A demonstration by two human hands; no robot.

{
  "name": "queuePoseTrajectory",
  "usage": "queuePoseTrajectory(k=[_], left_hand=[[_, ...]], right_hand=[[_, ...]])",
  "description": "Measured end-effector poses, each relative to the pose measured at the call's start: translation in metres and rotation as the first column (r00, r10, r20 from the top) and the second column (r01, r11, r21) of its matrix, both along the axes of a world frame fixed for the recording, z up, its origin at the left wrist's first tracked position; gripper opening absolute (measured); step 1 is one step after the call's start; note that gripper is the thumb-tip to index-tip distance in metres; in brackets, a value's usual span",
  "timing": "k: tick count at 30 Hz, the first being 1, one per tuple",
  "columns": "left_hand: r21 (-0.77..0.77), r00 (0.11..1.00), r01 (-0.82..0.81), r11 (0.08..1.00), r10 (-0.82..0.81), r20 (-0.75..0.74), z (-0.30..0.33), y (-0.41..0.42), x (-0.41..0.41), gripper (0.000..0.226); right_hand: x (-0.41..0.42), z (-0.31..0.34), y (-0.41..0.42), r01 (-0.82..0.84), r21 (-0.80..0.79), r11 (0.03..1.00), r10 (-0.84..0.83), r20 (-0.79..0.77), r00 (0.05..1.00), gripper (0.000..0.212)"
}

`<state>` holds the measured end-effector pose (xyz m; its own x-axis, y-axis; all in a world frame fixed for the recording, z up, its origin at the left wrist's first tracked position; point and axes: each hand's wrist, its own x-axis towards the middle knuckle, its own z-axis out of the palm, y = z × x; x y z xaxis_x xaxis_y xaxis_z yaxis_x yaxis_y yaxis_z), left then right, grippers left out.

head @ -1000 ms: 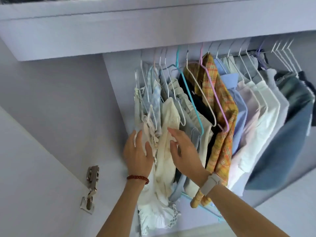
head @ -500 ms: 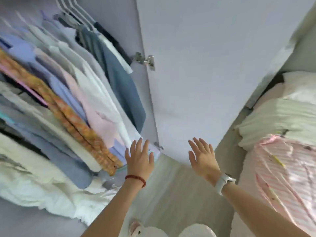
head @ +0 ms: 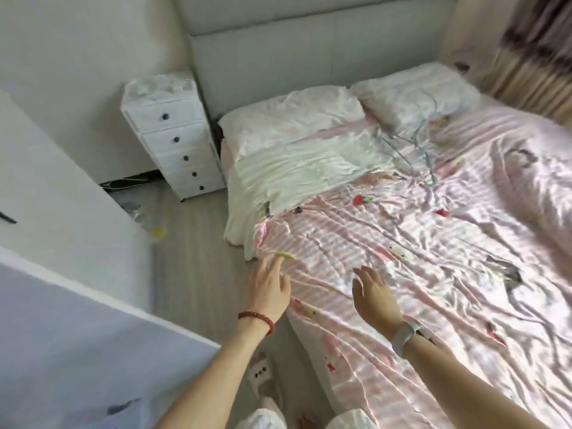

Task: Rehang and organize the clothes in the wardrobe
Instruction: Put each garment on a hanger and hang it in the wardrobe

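Filling the frame from 12 to 5 o'clock: bed (head: pixel 402 243) under a wrinkled pink printed sheet, two pale pillows (head: pixel 294 116) at its head. At 7 to 9 o'clock, white wardrobe door (head: pixel 77 335), its clothes out of view. At 10 o'clock, white drawer unit (head: pixel 176 140) with dark knobs. On the sheet near 1 o'clock, thin wire hangers (head: pixel 414 150), blurred. Near centre, left hand (head: pixel 267 289) with red bead bracelet (head: pixel 258 318), fingers loose and spread, holding nothing; right hand (head: pixel 376 297) with watch (head: pixel 405 334), fingers relaxed, empty.
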<state>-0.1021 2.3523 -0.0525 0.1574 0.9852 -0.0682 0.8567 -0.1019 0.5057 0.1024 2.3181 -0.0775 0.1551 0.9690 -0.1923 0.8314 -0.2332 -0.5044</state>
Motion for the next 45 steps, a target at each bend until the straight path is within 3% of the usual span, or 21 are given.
queuePoseTrajectory(k=[10,20,30,34,38,41,45], left_hand=[[-0.194,0.991,0.131,0.972,-0.136,-0.013,-0.025,0.196,0.048,0.039],[-0.246,0.959,0.267,0.932,-0.282,-0.026,-0.042,0.353,0.133,0.036],[-0.386,0.961,0.214,0.897,-0.265,-0.083,-0.158,0.459,0.240,0.037],[-0.332,0.953,0.195,0.923,-0.259,-0.159,-0.207,0.483,0.265,0.038],[-0.321,0.933,0.198,0.926,-0.278,-0.227,-0.249,0.489,0.270,0.041],[-0.307,0.942,0.168,0.937,-0.244,-0.230,-0.265,0.491,0.267,0.034],[-0.316,0.994,0.077,0.946,-0.099,-0.053,-0.264,0.505,0.263,0.022]], right_hand=[[0.059,-0.010,0.127,0.374,-0.043,0.926,-0.376,-0.055,0.925,0.035],[0.137,-0.016,0.253,0.556,-0.011,0.831,-0.555,-0.096,0.826,0.033],[0.291,-0.128,0.380,0.615,-0.050,0.787,-0.617,-0.014,0.787,0.035],[0.346,-0.168,0.414,0.635,-0.140,0.760,-0.636,0.045,0.770,0.038],[0.384,-0.193,0.447,0.650,-0.170,0.741,-0.659,0.003,0.752,0.048],[0.404,-0.212,0.468,0.720,-0.206,0.663,-0.741,-0.042,0.670,0.066],[0.405,-0.219,0.490,0.836,-0.239,0.494,-0.864,-0.029,0.502,0.041]])
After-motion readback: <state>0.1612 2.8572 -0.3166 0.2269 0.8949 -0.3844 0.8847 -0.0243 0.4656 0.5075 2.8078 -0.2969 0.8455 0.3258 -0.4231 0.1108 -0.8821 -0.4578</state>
